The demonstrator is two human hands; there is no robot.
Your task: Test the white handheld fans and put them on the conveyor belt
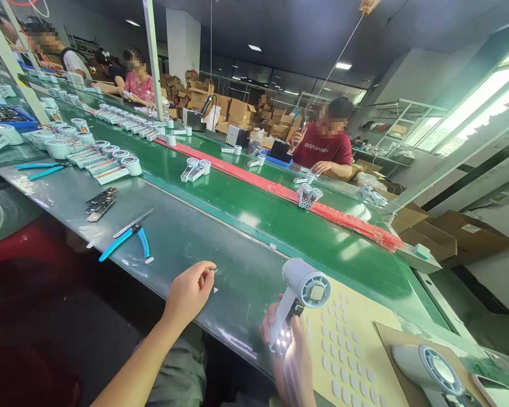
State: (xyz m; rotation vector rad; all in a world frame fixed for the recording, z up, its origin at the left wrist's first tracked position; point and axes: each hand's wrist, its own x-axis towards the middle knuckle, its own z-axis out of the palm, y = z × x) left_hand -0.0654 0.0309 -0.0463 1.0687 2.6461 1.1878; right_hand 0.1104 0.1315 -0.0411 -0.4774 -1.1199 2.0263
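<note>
My right hand (289, 350) grips the handle of a white handheld fan (302, 288), its round head tilted up and to the right above the table edge. Small lights glow on the handle near my fingers. My left hand (190, 291) rests at the near edge of the table with thumb and forefinger pinched on a tiny white piece I cannot make out. Beside the fan lies a beige sheet (343, 345) covered with several small white stickers.
Blue-handled pliers (125, 237) and a small dark part (99, 202) lie to the left. A green conveyor belt (246, 209) carries several white fans. Another fan (428, 370) lies at the right. A person in a red shirt (324, 148) sits across; others sit further left.
</note>
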